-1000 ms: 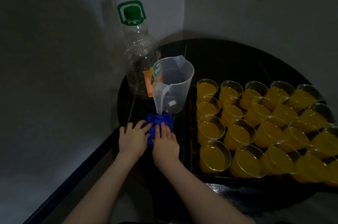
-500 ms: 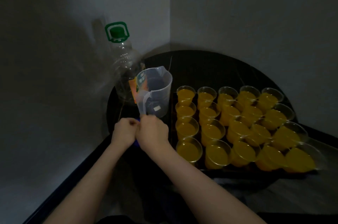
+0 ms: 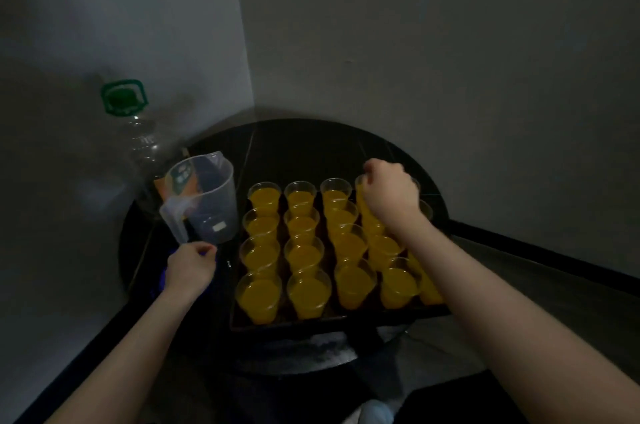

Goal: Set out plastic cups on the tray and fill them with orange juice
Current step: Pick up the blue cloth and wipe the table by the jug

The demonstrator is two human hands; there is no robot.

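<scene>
Several clear plastic cups (image 3: 307,292) full of orange juice stand in rows on a dark tray (image 3: 287,324). My right hand (image 3: 391,197) hovers over the back right cups, its fingers curled at the rim of one back-row cup (image 3: 360,186). My left hand (image 3: 189,264) grips a blue cloth (image 3: 163,276) on the table left of the tray, just in front of the empty clear measuring jug (image 3: 207,205). Behind the jug stands an empty juice bottle (image 3: 140,143) with a green cap. My right hand and forearm hide some of the cups.
The tray sits on a round black table (image 3: 311,143) pushed into a corner of grey walls. A dark skirting strip (image 3: 554,254) runs along the floor on the right. The jug and bottle crowd the table's left edge.
My right hand let go of the blue cloth and moved right and away to the back right cups. My left hand stays on the cloth. The view has tilted up and back.
</scene>
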